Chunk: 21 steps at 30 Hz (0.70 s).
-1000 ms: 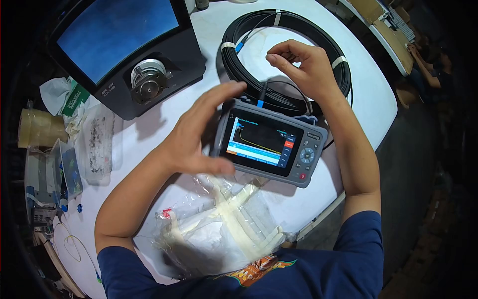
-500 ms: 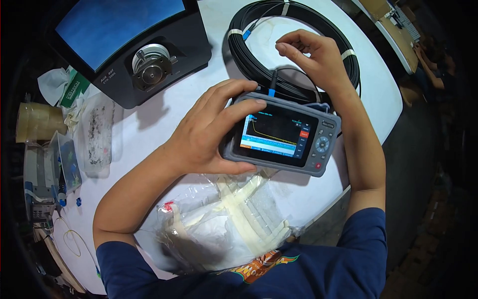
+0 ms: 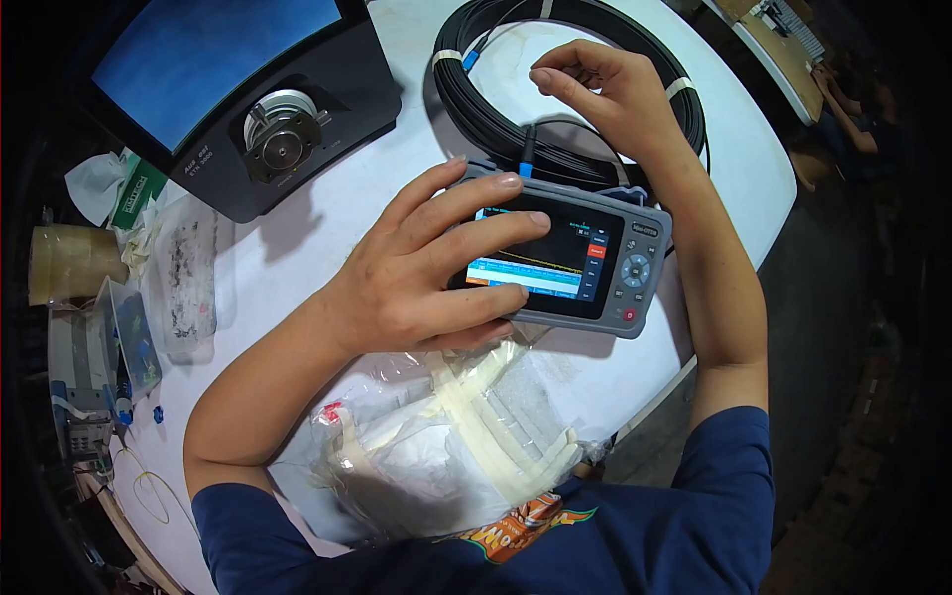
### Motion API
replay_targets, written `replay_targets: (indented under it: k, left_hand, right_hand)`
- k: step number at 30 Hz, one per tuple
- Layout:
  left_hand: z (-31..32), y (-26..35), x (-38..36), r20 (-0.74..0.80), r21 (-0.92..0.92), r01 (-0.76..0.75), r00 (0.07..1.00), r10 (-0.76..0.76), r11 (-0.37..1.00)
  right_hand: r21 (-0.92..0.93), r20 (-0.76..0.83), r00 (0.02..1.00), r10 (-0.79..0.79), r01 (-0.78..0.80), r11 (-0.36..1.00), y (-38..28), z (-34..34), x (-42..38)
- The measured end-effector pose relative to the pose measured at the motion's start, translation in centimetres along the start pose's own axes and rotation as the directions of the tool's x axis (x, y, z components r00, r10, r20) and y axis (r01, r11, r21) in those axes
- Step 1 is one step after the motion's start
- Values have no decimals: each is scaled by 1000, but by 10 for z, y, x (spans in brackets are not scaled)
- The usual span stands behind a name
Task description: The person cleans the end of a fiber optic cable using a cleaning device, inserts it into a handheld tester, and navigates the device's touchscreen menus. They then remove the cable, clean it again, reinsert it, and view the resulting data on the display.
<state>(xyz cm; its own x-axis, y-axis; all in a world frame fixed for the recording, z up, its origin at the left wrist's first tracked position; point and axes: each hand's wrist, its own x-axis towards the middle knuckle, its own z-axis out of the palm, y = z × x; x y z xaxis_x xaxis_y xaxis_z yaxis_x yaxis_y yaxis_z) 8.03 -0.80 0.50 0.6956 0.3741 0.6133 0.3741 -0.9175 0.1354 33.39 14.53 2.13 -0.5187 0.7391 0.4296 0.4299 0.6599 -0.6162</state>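
My left hand (image 3: 416, 258) holds the left side of a grey handheld tester (image 3: 635, 233), its fingers spread across the lit screen and partly covering a graph. A blue-ended plug (image 3: 527, 164) with a black cable enters the tester's top edge. Above the tester, my right hand (image 3: 605, 89) is raised over a coil of black cable (image 3: 476, 116), thumb and fingers curled towards each other. Whether anything thin is between those fingertips is too small to tell. Another blue connector (image 3: 470, 59) lies at the coil's inner edge.
A black machine (image 3: 367, 84) with a screen stands at the upper left. Plastic-wrapped material (image 3: 456, 436) lies near my body. A clear tray (image 3: 183, 283), tape rolls (image 3: 74, 263) and a parts box (image 3: 134, 337) are at the left. Another person's arm (image 3: 843, 124) shows at the far right.
My left fingers have moved from the tester's left edge and spread over its screen. My right hand keeps its curled pose. The whole view has shifted slightly.
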Motion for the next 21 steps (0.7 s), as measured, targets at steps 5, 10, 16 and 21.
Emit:
replay_targets:
  k: [5, 10, 16, 21]
  left_hand:
    - [-1, -2, 2, -64, -100, 75, 995, -82, 992]
    - [0, -13, 0, -101, -111, 95, 989, -106, 989]
    - [-6, -13, 0, -98, -78, 8, 995, -16, 997]
    - [-2, -3, 5, -4, 3, -17, 1000, 17, 1000]
  right_hand:
    - [23, 0, 1000, 9, -9, 1000, 0, 0, 0]
    - [23, 5, 1000, 8, -8, 1000, 0, 0, 0]
    - [36, 6, 1000, 7, -7, 999, -3, 0, 0]
    - [32, 10, 1000, 2, -2, 999, -1, 0, 0]
